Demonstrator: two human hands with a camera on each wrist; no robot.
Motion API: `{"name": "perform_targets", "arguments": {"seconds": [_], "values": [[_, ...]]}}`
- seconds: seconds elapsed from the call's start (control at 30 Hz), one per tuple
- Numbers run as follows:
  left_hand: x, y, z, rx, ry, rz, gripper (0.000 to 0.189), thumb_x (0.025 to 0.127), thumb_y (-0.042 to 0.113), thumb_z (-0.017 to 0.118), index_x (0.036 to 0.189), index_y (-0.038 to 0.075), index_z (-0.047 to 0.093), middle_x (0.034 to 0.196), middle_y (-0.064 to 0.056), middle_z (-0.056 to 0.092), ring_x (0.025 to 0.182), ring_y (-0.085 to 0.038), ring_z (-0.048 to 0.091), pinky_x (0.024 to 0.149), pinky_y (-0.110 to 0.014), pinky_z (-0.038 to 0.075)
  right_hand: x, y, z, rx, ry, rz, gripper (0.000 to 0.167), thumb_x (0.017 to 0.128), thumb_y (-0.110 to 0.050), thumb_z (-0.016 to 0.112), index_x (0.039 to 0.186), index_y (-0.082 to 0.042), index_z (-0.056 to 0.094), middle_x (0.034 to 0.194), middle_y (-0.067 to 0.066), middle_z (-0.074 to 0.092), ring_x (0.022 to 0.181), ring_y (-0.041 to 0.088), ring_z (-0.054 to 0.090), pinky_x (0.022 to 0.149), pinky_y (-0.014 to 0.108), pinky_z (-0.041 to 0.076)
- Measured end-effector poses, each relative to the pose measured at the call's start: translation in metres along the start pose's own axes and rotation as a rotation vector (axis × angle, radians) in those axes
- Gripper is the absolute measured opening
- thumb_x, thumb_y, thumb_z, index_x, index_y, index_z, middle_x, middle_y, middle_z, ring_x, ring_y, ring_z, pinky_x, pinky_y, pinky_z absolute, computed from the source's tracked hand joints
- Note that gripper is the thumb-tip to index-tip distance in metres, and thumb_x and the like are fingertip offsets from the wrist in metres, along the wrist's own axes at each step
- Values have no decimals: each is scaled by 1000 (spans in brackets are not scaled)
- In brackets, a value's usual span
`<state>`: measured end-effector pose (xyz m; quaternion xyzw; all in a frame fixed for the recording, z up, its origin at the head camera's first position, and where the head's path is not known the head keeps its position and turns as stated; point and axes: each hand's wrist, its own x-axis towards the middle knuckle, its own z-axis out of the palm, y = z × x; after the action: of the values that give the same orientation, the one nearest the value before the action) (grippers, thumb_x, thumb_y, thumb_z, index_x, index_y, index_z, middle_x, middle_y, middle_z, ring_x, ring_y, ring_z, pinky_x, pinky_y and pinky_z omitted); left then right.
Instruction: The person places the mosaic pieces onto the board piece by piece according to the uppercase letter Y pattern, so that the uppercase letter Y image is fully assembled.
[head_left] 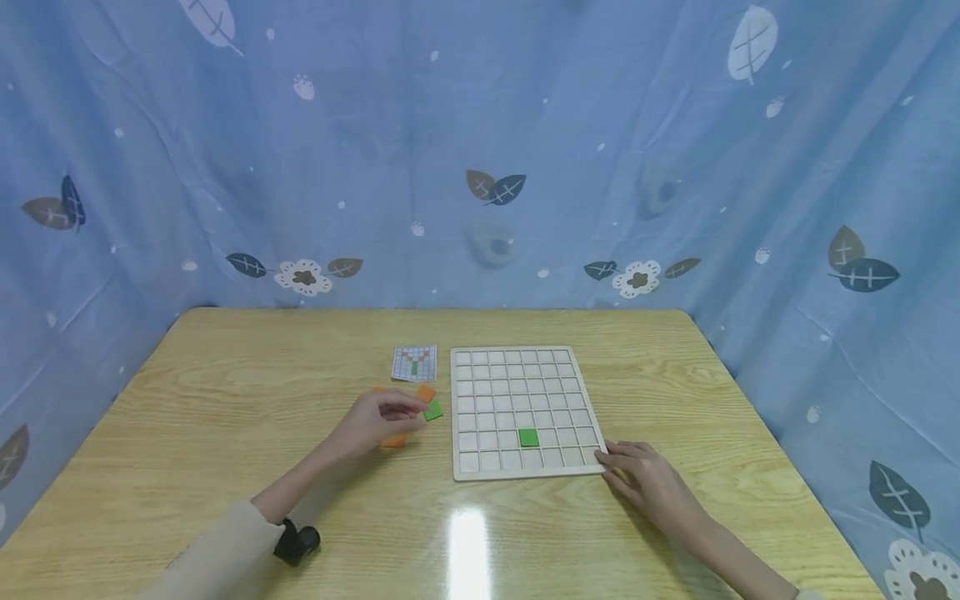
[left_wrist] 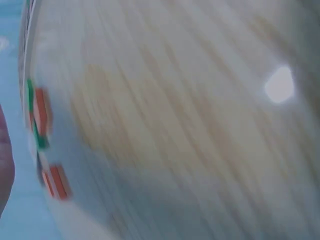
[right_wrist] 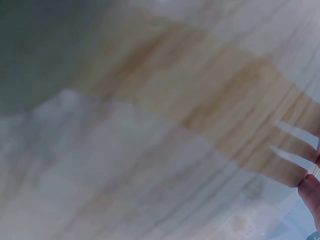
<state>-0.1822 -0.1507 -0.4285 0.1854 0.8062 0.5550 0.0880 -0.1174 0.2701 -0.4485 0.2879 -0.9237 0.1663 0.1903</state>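
Note:
A pale wooden grid board [head_left: 487, 476] lies on the table with one green tile [head_left: 528, 437] in a lower cell. My left hand [head_left: 375, 423] hovers over a small group of tiles left of the board, thumb and fingers apart. Near its fingertips lie a green tile [head_left: 433, 410] and an orange tile [head_left: 425, 393]; another orange tile [head_left: 394, 441] shows below the hand, and others are partly hidden. My right hand [head_left: 652, 483] holds the board's lower right corner between thumb and fingers. In the left wrist view, orange tiles [left_wrist: 60, 182] appear at the left edge.
A small card [head_left: 414, 363] with a coloured Y-shaped grid pattern lies behind the tiles, left of the board. The wooden table [head_left: 300, 350] is bordered by a blue patterned curtain [head_left: 420, 125] at the back and sides. A black wrist device [head_left: 297, 542] sits by the left sleeve.

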Motion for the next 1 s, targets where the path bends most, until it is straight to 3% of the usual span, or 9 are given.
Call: {"name": "perform_targets", "arguments": {"seconds": [0.17, 0.37, 0.53, 0.7, 0.8, 1.0], "values": [[-3, -7, -20, -5, 24, -45, 33, 86, 10, 72, 115, -5, 66, 113, -20, 66, 98, -25, 65, 81, -24, 54, 1, 1, 0, 3, 6, -4, 31, 73, -3, 81, 103, -3, 74, 108, 15, 69, 95, 30, 65, 78, 43, 55], [0, -14, -31, 48, 6, -32, 38, 84, 7, 74, 120, -3, 64, 119, -18, 64, 109, -32, 62, 87, -27, 52, 1, 1, 0, 2, 5, -15, 31, 73, -3, 81, 103, -3, 74, 108, 15, 69, 95, 29, 65, 77, 42, 56], [5, -18, -34, 83, -44, -50, 42, 83, 7, 74, 123, 2, 64, 124, -15, 62, 115, -31, 58, 91, -30, 51, -1, 0, 0, 14, -5, -1, 32, 73, -3, 81, 104, -4, 74, 109, 14, 69, 97, 30, 64, 78, 41, 56], [10, -20, -33, 107, -83, -21, 43, 82, 0, 73, 123, -7, 60, 124, -23, 59, 118, -37, 55, 94, -34, 49, -2, -1, 0, 19, -13, 18, 33, 73, -3, 81, 105, -4, 74, 110, 14, 69, 98, 31, 64, 79, 42, 55], [11, -19, -31, 158, -68, 9, 39, 81, -5, 72, 118, -11, 61, 121, -27, 60, 115, -39, 56, 92, -34, 50, -2, -1, 0, 22, -12, 22, 33, 73, -3, 81, 105, -4, 74, 110, 14, 69, 99, 31, 64, 79, 42, 55], [12, -21, -28, 325, -21, 67, 24, 79, -2, 75, 102, -6, 70, 107, -20, 65, 103, -35, 62, 87, -34, 53, -1, -1, 1, 22, -9, 20, 33, 72, -3, 81, 104, -3, 74, 109, 14, 69, 99, 31, 64, 79, 42, 55]]}}
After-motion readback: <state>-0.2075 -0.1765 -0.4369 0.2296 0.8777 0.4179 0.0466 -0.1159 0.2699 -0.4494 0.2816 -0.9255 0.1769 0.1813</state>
